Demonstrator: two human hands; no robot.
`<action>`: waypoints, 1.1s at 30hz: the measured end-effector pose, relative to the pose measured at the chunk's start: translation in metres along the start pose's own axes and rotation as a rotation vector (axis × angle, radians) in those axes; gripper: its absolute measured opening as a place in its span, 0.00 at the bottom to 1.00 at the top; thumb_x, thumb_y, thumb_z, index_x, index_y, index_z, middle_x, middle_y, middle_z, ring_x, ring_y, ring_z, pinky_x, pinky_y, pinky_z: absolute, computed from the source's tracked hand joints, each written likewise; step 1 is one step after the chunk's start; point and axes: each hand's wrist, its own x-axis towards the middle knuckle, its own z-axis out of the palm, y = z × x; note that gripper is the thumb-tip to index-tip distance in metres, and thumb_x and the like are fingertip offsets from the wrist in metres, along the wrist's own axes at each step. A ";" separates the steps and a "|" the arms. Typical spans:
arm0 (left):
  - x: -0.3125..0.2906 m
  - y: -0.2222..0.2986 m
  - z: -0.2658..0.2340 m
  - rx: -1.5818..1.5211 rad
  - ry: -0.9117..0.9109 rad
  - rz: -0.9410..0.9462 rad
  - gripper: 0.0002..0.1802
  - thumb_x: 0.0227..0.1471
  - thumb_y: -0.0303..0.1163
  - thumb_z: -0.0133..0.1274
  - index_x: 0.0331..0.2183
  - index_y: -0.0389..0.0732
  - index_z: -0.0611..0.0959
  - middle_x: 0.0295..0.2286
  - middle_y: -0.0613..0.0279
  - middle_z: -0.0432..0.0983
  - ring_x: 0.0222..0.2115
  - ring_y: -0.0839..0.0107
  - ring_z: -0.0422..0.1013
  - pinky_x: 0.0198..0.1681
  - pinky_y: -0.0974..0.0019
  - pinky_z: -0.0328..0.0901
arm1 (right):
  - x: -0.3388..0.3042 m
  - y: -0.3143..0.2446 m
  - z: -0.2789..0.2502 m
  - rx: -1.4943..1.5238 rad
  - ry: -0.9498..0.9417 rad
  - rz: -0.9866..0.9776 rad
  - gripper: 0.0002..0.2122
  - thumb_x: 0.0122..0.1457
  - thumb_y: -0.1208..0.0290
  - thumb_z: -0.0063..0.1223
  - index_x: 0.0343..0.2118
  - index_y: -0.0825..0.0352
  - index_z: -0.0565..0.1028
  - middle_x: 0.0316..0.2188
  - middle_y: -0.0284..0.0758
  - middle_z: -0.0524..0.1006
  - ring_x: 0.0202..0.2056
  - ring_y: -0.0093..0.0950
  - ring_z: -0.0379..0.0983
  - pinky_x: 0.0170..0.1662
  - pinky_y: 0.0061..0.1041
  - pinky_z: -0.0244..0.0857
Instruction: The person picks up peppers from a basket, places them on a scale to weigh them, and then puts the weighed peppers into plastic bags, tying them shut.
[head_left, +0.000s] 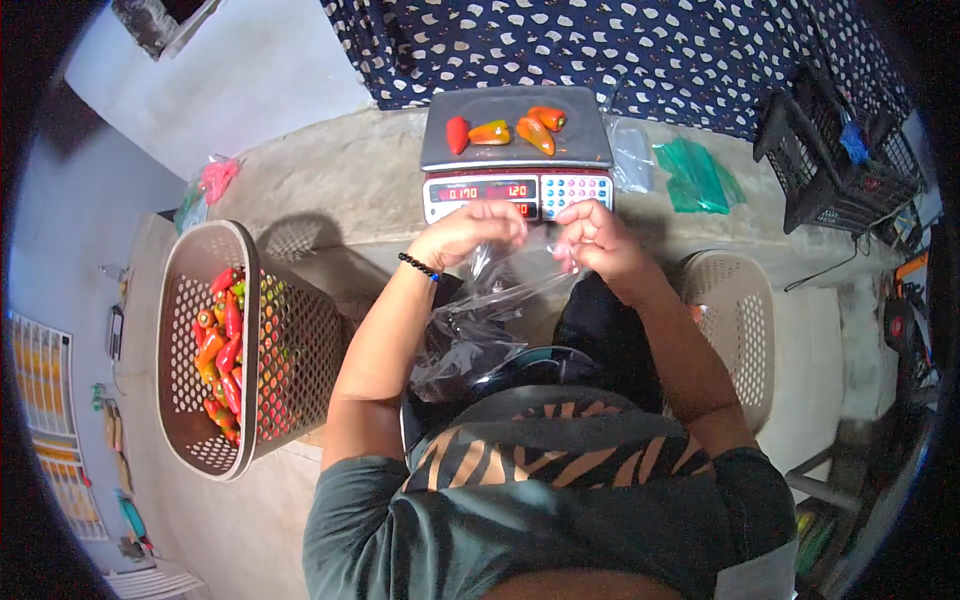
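Observation:
A clear plastic bag hangs from my hands over my lap. My left hand, with a dark beaded bracelet at its wrist, is closed with the fingertips on the bag's upper edge. Opposite it, my right hand pinches the other side of that edge. Just beyond both hands stands a digital scale with a lit red display and a keypad. On its grey weighing plate lie several peppers, red, orange and partly green.
To my left, a tall beige perforated basket holds many red and orange peppers. Another beige basket stands by my right arm. Green plastic bags lie right of the scale, near a black crate. A patterned dark cloth hangs behind.

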 end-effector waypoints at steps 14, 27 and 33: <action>-0.016 0.044 0.037 0.654 0.285 0.020 0.09 0.48 0.26 0.55 0.34 0.37 0.74 0.31 0.68 0.71 0.34 0.78 0.67 0.38 0.73 0.62 | 0.025 0.022 -0.002 -0.363 -0.095 -0.034 0.11 0.55 0.67 0.52 0.35 0.71 0.76 0.26 0.29 0.74 0.29 0.18 0.69 0.35 0.19 0.64; -0.032 -0.012 0.105 0.275 0.611 0.169 0.11 0.51 0.29 0.54 0.36 0.37 0.73 0.25 0.71 0.70 0.26 0.83 0.66 0.29 0.78 0.62 | 0.008 0.031 0.009 0.026 0.020 0.141 0.07 0.55 0.67 0.54 0.26 0.65 0.74 0.21 0.26 0.73 0.22 0.14 0.64 0.26 0.12 0.57; -0.025 -0.021 0.094 -0.101 0.618 0.250 0.06 0.53 0.27 0.51 0.33 0.35 0.75 0.24 0.65 0.75 0.24 0.80 0.70 0.27 0.77 0.66 | -0.001 0.029 0.010 0.276 0.038 0.199 0.08 0.57 0.66 0.51 0.29 0.66 0.73 0.27 0.31 0.74 0.29 0.19 0.69 0.36 0.20 0.63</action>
